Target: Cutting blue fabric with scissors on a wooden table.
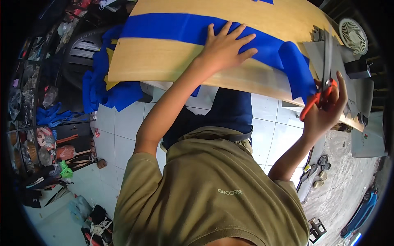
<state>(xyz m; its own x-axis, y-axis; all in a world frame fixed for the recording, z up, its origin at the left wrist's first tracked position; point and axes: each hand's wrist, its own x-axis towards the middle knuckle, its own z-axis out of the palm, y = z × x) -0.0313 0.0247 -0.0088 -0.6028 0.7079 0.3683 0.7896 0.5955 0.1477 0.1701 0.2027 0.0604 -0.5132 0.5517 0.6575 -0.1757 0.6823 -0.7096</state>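
A long blue fabric strip (164,26) lies across the light wooden table (152,61). My left hand (225,51) presses flat on the strip, fingers spread. At the table's right end, my right hand (324,117) is closed around the handles of red-handled scissors (327,84). Their blades point away from me and look blurred. A loose blue flap (296,67) curls up at the strip's right end, beside the scissors. Whether my right fingers also touch this flap, I cannot tell.
Grey sheets (328,61) with jagged edges lie at the table's right end, near a white fan (353,36). Blue fabric (100,86) hangs by the left end over a dark chair (80,53). Crowded shelves (30,94) line the left; sandals (322,164) lie right.
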